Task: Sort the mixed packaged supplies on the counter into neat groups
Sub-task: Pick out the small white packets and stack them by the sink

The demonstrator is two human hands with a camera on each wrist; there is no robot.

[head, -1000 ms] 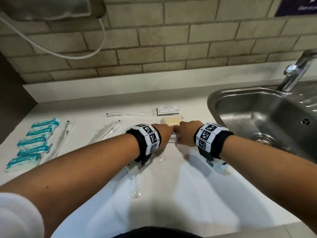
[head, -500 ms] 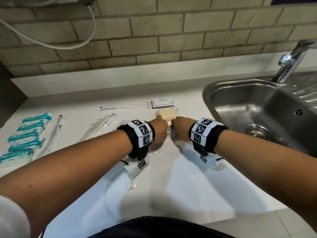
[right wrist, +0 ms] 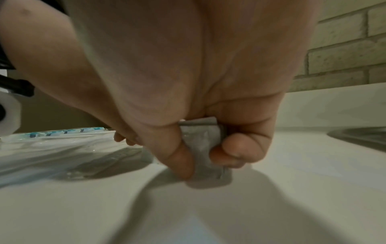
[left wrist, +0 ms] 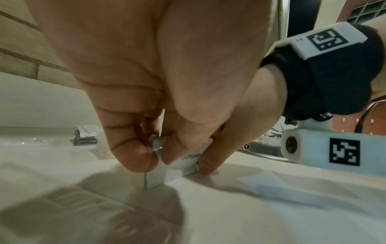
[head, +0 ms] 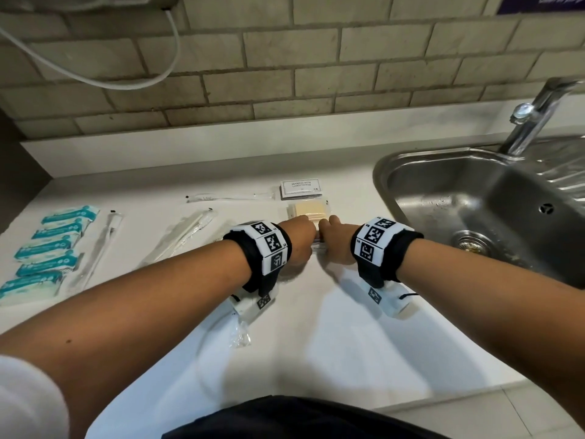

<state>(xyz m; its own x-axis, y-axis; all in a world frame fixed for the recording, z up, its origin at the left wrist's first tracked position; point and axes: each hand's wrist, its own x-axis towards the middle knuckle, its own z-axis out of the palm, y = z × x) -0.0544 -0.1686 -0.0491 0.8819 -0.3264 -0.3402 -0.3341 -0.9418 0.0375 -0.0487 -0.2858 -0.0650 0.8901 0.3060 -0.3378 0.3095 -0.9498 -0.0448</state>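
A small stack of white toothpaste packets (head: 317,246) stands on edge on the white counter (head: 332,343). My left hand (head: 302,232) pinches its left end between thumb and fingers, seen close in the left wrist view as hand (left wrist: 158,158) on packets (left wrist: 183,166). My right hand (head: 334,232) pinches the right end; in the right wrist view the hand (right wrist: 200,158) has thumb and curled fingers clamped on the packets (right wrist: 201,145). Both hands meet knuckle to knuckle over the stack.
Just beyond the hands lie a pale yellow packet (head: 308,210) and shampoo sachets (head: 300,187). Wrapped toothbrushes (head: 186,231) lie to the left, and teal packets (head: 47,248) line the far left. A steel sink (head: 411,191) with a tap (head: 535,115) is on the right.
Both hands stay together on the packets in about the same spot. Only the head view has shifted a little.
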